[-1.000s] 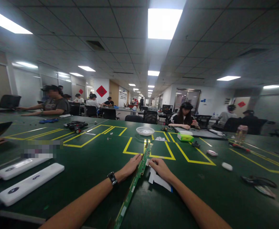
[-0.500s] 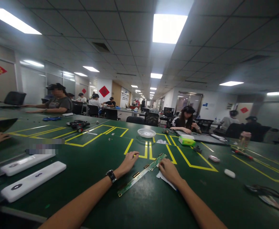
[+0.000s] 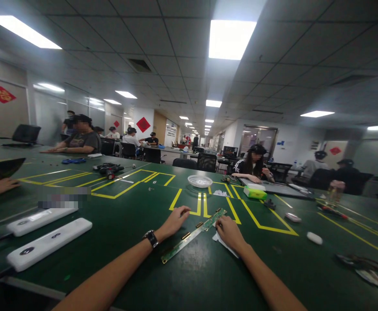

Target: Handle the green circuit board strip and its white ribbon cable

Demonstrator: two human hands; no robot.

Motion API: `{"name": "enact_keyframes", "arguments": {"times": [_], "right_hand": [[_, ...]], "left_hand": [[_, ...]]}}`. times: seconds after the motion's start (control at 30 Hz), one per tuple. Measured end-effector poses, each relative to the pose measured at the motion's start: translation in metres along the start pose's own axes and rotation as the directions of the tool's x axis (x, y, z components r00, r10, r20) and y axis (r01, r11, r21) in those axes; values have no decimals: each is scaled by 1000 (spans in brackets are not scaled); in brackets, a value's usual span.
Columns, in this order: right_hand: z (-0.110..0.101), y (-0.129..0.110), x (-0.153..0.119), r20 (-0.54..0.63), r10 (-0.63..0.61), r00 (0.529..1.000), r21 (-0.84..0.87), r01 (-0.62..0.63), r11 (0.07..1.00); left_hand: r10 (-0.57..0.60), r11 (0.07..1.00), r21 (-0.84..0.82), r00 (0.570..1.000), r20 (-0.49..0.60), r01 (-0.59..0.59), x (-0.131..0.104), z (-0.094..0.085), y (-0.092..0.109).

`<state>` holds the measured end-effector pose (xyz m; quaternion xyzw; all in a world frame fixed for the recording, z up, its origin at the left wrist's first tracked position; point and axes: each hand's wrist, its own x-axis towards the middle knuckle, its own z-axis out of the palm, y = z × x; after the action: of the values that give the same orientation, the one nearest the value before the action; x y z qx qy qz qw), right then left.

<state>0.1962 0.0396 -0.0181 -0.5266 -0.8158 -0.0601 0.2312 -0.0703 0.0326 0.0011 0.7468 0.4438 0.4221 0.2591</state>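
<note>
A long, narrow green circuit board (image 3: 193, 235) with copper-coloured tabs along its edge lies diagonally on the table between my two hands. My left hand (image 3: 176, 219), a dark watch on its wrist, rests left of the board with fingers loosely extended and nothing in them. At the board's upper right edge, my right hand (image 3: 229, 231) is closed, its fingertips bent down beside the board. Whatever those fingers may hold is hidden. White paper (image 3: 227, 246) sticks out from beneath the right hand.
A white round basket (image 3: 200, 181) stands ahead. Two white power strips (image 3: 49, 244) are at left, near a co-worker's hand (image 3: 1, 186). On the right are a green tissue pack (image 3: 255, 191), a white case (image 3: 314, 238) and pliers (image 3: 362, 262). A person (image 3: 253, 164) sits across.
The view has shifted slightly, so everything sits a little further right. Both hands and the board keep nearly the same places relative to each other.
</note>
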Motion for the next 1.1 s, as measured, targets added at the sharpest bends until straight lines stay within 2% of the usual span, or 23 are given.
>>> {"name": "enact_keyframes", "arguments": {"times": [0.1, 0.3, 0.4, 0.53, 0.7, 0.8, 0.87, 0.97, 1.1], "right_hand": [[1, -1, -1, 6, -29, 1000, 57, 29, 998], [1, -41, -6, 41, -263, 964, 238, 247, 939], [0, -50, -7, 59, -317, 946, 283, 289, 914], [1, -29, -3, 42, -268, 963, 232, 251, 940], [1, 10, 1, 32, -108, 994, 144, 103, 984], [1, 14, 0, 26, -126, 992, 197, 118, 973], [1, 4, -2, 18, -199, 980, 256, 187, 948], [1, -23, -6, 25, -332, 943, 328, 306, 894], [-1, -55, -9, 57, -429, 902, 358, 382, 852]], "left_hand": [[15, 999, -30, 999, 28, -14, 0, 1, -1], [50, 997, -63, 997, 57, -47, -1, -2, 1], [45, 997, -63, 997, 67, -41, -2, -3, 3], [35, 999, -39, 993, 112, -31, -2, -2, 1], [82, 997, -11, 988, 134, -81, -2, 1, -5], [108, 994, 15, 986, 127, -111, -3, 1, -4], [114, 992, 39, 987, 111, -119, -3, 1, -2], [120, 990, 60, 989, 89, -126, -2, 1, -2], [138, 988, 61, 986, 92, -144, -2, 3, -5]]}}
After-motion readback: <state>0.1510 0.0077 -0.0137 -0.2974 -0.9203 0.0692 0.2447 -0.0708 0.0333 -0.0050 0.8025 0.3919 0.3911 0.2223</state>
